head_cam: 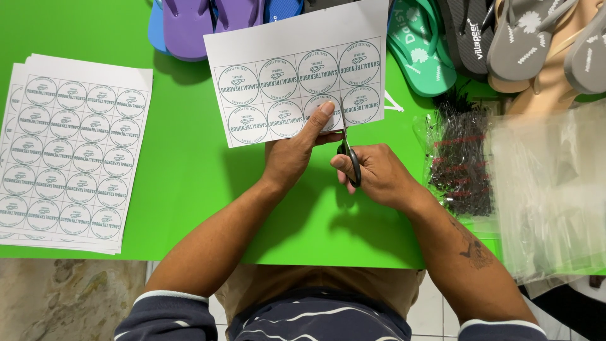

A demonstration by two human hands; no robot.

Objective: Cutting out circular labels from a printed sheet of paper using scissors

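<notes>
My left hand (291, 155) holds a white paper sheet (297, 69) printed with round labels, thumb pressed on its lower edge. My right hand (375, 175) grips black scissors (348, 155), whose blades point up into the sheet's bottom edge between two label columns. The sheet is lifted above a green table (183, 170).
A stack of full label sheets (66, 151) lies at the left. Flip-flops in purple and blue (202, 22), teal (420, 50) and grey (536, 35) line the far edge. A bag of black plastic fasteners (461, 158) and clear plastic bags (552, 183) lie at the right.
</notes>
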